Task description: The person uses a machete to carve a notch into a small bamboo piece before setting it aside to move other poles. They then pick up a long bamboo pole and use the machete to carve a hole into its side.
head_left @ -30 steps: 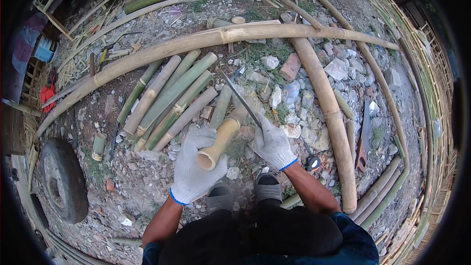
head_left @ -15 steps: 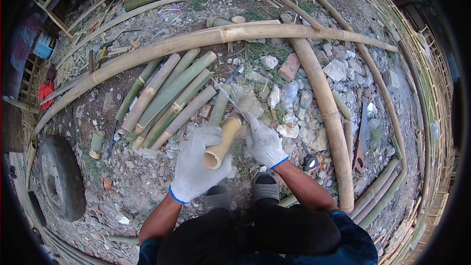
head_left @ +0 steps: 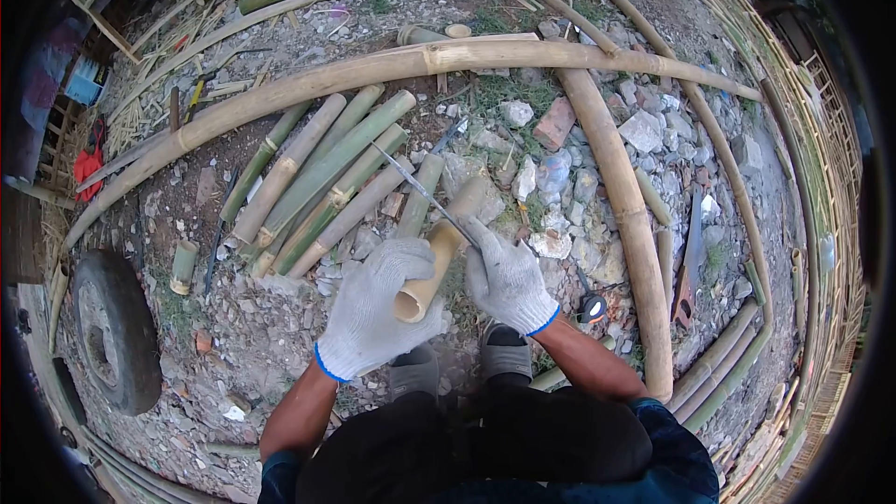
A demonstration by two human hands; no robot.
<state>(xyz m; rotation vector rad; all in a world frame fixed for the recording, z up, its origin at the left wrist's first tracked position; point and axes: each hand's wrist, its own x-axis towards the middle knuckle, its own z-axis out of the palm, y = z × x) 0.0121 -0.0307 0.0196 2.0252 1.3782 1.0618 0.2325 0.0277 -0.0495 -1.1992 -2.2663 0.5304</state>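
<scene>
We count two gloved hands, one tube and one blade at work. Our left hand (head_left: 371, 306) is closed around the near part of the tube (head_left: 446, 247), fingers over its top; our right hand (head_left: 509, 280) grips the blade (head_left: 420, 189), which slants across the tube's upper side, though we cannot tell if it touches. The tube lies between our hands, its hollow end facing us beside the left palm and its far end reaching forward past both. Around us on the rubble (head_left: 261, 355) we count one tyre (head_left: 116, 331) and one stub (head_left: 184, 268) to the left, at least six poles (head_left: 331, 191) ahead, and one brick (head_left: 554, 124), one tape measure (head_left: 592, 309) and one saw (head_left: 692, 257) to the right.
</scene>
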